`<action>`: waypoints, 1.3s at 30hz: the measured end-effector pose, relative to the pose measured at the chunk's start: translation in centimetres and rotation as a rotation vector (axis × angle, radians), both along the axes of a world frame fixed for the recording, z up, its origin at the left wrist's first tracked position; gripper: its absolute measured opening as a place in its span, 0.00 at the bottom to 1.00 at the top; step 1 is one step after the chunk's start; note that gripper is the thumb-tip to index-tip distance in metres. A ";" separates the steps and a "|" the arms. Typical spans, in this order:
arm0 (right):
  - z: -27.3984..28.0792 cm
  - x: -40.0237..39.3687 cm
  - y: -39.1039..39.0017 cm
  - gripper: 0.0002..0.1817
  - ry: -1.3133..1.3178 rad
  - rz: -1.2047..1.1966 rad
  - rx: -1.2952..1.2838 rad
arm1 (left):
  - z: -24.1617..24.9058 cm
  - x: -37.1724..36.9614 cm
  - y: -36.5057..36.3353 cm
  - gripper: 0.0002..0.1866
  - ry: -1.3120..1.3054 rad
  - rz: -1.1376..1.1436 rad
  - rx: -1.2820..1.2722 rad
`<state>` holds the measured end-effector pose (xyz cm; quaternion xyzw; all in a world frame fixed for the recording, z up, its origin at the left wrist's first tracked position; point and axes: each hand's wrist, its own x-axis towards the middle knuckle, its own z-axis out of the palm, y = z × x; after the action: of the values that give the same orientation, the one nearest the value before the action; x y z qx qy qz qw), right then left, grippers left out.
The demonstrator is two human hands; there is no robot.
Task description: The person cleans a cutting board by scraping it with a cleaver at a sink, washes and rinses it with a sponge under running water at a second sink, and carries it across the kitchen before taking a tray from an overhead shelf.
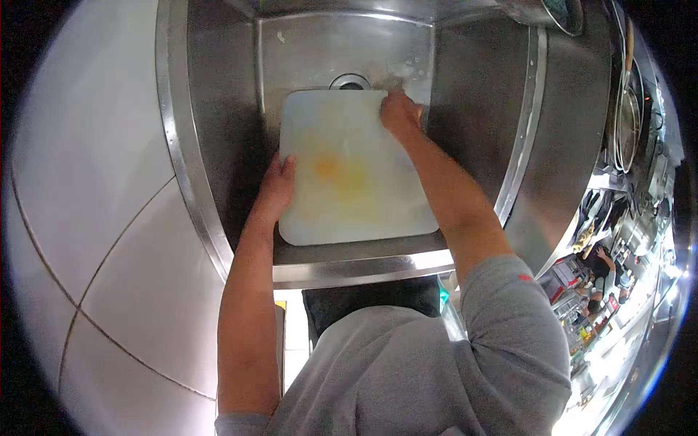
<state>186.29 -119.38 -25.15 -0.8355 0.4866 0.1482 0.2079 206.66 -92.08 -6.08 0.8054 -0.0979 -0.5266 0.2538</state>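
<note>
A white cutting board [363, 211] with orange and yellow stains lies inside the steel sink, in the head view. My left hand [276, 190] grips its left edge, the thumb over the top face and the other fingers mostly out of sight. At the board's far right corner, my right hand [401, 115] is closed and presses near the edge. Whatever is in that fist is hidden by the fingers.
The deep steel sink [222, 94] surrounds the board, with a drain [350, 81] just beyond its far edge. A metal container [556, 13] stands at the far right rim. Strainers [627, 123] hang at the right. People [603, 276] work in the kitchen beyond.
</note>
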 end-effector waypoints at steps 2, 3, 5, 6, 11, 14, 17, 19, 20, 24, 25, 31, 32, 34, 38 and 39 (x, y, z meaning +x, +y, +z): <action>2.8 -0.4 1.2 0.14 -0.010 0.041 0.022 | 0.3 0.3 -0.1 0.32 0.038 -0.057 0.063; 6.7 -1.4 2.6 0.15 -0.015 0.075 0.054 | -0.1 0.3 -0.1 0.32 0.039 -0.056 0.047; 16.1 -4.4 6.4 0.14 0.037 0.088 0.157 | -1.4 -0.1 0.6 0.32 -0.042 -0.053 0.050; 21.1 -5.8 8.5 0.14 0.069 0.086 0.212 | -1.4 0.0 0.7 0.32 -0.036 -0.053 0.043; 15.2 -5.1 5.5 0.12 0.199 0.090 0.043 | -2.2 0.4 1.2 0.33 0.016 -0.041 0.009; 2.4 -0.5 -2.0 0.16 0.292 -0.019 0.061 | -4.3 -0.1 2.5 0.34 0.050 0.007 -0.011; -0.3 4.6 3.3 0.16 0.188 0.137 -0.019 | -5.6 0.2 3.5 0.34 -0.050 -0.161 -0.051; 0.7 8.5 9.1 0.15 0.012 0.243 -0.036 | -3.4 0.2 2.2 0.34 -0.011 -0.149 -0.030; 4.0 10.5 11.0 0.14 -0.060 0.291 0.044 | -2.2 0.6 1.5 0.35 0.048 -0.078 0.008; 6.6 6.7 8.2 0.12 -0.134 0.288 0.171 | -5.4 0.8 3.5 0.34 -0.021 -0.103 -0.031; 3.1 3.6 5.4 0.10 -0.035 0.078 0.083 | -4.0 0.6 2.5 0.34 0.013 -0.076 -0.051; -6.2 6.5 1.4 0.15 0.187 -0.004 -0.009 | -2.1 0.1 1.5 0.33 -0.006 -0.049 0.023; -2.5 12.4 5.2 0.14 0.143 0.143 0.035 | -1.0 0.3 0.7 0.33 -0.021 -0.075 0.065; 1.0 17.6 10.5 0.15 -0.128 0.221 0.151 | -1.8 0.1 1.5 0.33 -0.053 -0.088 0.057; -1.1 11.6 5.9 0.15 -0.112 0.154 0.117 | -1.1 0.7 1.2 0.33 -0.024 -0.058 0.058; -2.7 8.0 2.8 0.16 -0.043 0.085 0.095 | -2.3 0.6 1.8 0.33 -0.026 -0.057 0.052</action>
<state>194.26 -116.55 -27.88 -0.8476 0.4386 0.1616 0.2512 207.22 -90.26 -8.37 0.8152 -0.1106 -0.5257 0.2164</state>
